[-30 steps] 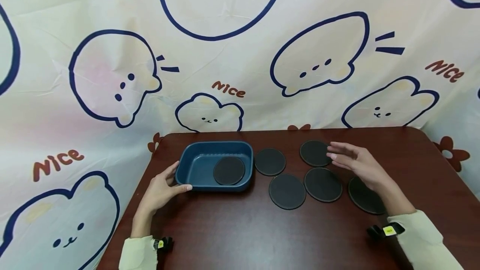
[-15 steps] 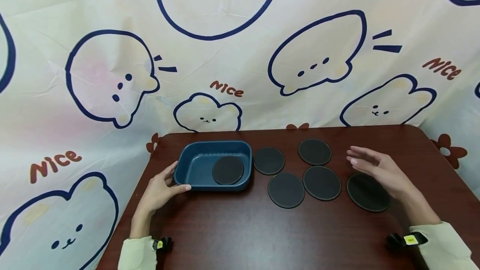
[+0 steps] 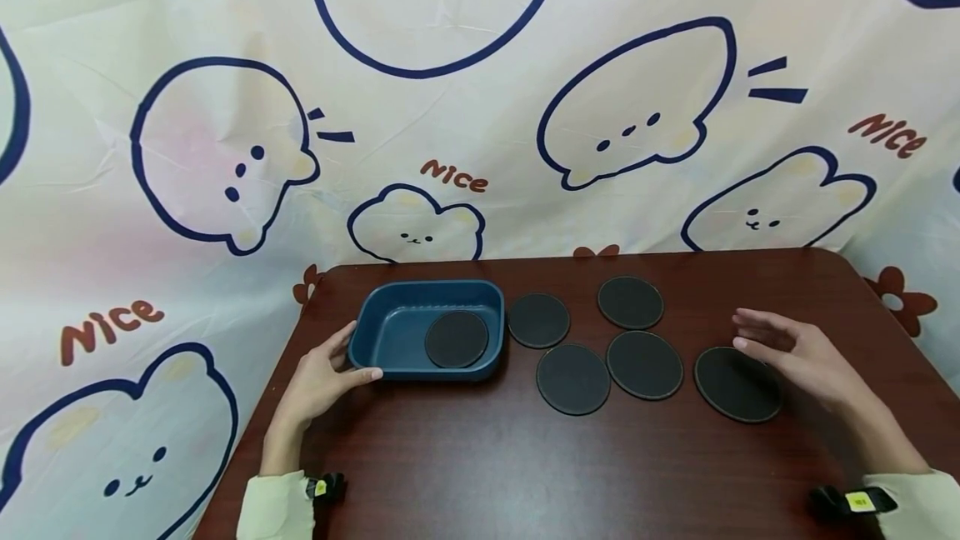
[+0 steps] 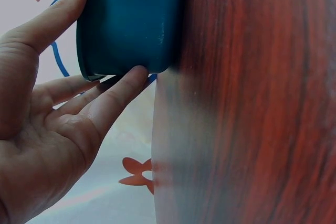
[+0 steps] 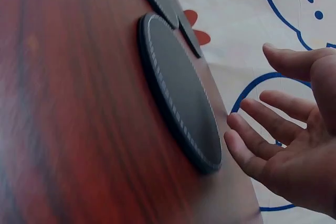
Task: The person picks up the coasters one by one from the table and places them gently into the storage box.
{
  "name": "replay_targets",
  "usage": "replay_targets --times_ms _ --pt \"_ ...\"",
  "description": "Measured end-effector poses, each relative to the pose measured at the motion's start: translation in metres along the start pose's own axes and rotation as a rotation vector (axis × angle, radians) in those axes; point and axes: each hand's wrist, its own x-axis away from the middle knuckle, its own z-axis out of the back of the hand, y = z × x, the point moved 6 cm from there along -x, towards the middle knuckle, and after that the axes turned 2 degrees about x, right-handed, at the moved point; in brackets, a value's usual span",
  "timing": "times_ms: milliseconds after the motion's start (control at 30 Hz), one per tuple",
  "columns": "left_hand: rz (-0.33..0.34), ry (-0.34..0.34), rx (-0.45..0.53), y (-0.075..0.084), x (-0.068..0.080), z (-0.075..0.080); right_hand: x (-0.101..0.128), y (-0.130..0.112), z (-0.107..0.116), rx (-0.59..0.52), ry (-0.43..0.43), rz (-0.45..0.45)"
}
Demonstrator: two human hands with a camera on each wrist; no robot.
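In the head view, the left hand grips a smooth, round-cornered blue tray with a black disc inside; the right hand, fingers parted and relaxed, hovers beside the rightmost disc. Left wrist view: the thumb meets the tray's rim. Right wrist view: that disc (pale stitching rings it) lies on the wood-grained table.
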Motion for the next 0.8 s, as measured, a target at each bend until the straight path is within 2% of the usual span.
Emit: replay_targets --times_ms 233,400,800 --pt "0.007 -0.002 -0.004 0.001 0.000 0.000 0.009 0.010 0.004 0.165 -0.033 -0.011" --pt "0.008 -0.002 -0.004 0.000 0.001 0.000 0.012 0.011 0.001 0.237 -0.045 0.012" --pt "-0.006 0.008 -0.004 0.002 0.001 0.000 0.017 0.004 -0.012 0.306 -0.043 0.093"
